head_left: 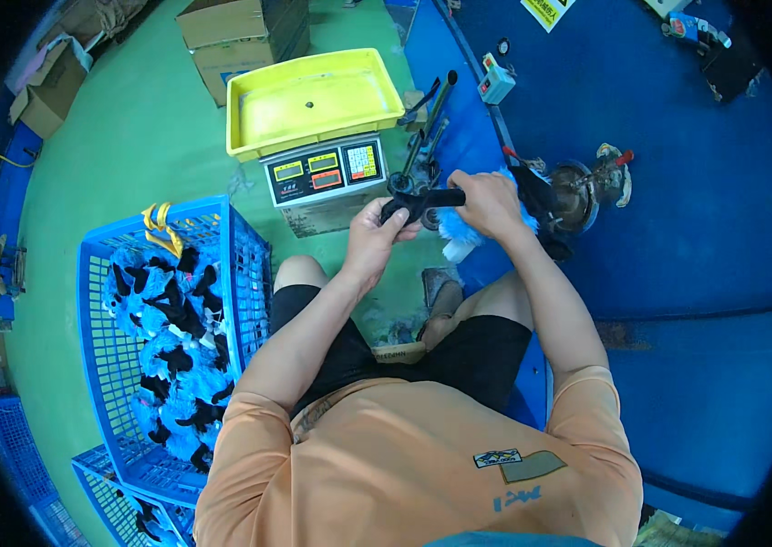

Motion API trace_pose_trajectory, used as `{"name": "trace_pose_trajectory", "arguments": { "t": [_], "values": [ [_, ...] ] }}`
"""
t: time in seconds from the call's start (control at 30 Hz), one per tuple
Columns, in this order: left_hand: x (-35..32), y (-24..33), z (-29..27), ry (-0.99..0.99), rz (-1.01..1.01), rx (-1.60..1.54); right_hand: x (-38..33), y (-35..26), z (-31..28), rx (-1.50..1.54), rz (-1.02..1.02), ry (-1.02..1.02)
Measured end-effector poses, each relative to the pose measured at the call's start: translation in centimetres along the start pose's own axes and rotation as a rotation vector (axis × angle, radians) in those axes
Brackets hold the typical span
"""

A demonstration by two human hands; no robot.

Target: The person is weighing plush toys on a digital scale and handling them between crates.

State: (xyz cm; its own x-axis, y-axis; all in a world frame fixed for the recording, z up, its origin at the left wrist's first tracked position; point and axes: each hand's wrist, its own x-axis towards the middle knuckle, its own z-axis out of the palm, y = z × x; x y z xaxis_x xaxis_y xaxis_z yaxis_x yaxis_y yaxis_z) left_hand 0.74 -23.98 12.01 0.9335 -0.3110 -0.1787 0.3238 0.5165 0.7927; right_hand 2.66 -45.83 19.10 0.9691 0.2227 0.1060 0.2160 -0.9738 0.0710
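In front of my knees both hands work on a plush toy with blue fur [462,228] and black parts. My left hand [375,239] pinches a black fabric piece [404,210] of it, thumb on top. My right hand [492,206] is closed round the other end of this black piece, its fingertips partly hidden. Blue fur shows beneath and beyond the right hand, next to a round metal fitting [575,202] on the blue machine. Whether the toy touches this fitting I cannot tell. Upright metal tubes [429,137] stand just beyond my hands.
On my left stands a blue basket [251,283] holding several blue-and-black plush pieces [176,360]. A scale [325,173] bearing a yellow tray [313,100] stands ahead. Cardboard boxes [212,50] sit farther back. The blue machine panel [696,228] fills the right side.
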Motion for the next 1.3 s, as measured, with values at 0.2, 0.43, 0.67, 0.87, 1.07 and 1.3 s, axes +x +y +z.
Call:
{"name": "trace_pose_trajectory", "arguments": {
  "t": [0.2,0.43,0.67,0.87,1.07,1.3],
  "values": [
    [0.5,-0.2,0.2,-0.022,-0.021,-0.03,-0.4,1.6,-0.1,0.017,-0.075,0.019],
    [0.8,-0.3,1.0,-0.036,-0.017,0.033,0.5,-0.8,-0.9,0.466,-0.234,0.121],
    [1.3,0.7,1.5,-0.045,0.137,0.19,1.2,-3.5,0.0,0.567,0.105,0.268],
    [4.3,1.8,1.0,-0.145,0.077,0.379,2.2,-4.1,0.1,0.718,0.138,0.37],
    [4.3,2.8,0.5,-0.187,0.03,0.42,2.5,-5.1,0.2,0.787,0.068,0.331],
    [3.5,2.3,-0.3,-0.086,0.005,0.424,2.6,-5.3,0.1,0.668,0.029,0.215]
  ]
}}
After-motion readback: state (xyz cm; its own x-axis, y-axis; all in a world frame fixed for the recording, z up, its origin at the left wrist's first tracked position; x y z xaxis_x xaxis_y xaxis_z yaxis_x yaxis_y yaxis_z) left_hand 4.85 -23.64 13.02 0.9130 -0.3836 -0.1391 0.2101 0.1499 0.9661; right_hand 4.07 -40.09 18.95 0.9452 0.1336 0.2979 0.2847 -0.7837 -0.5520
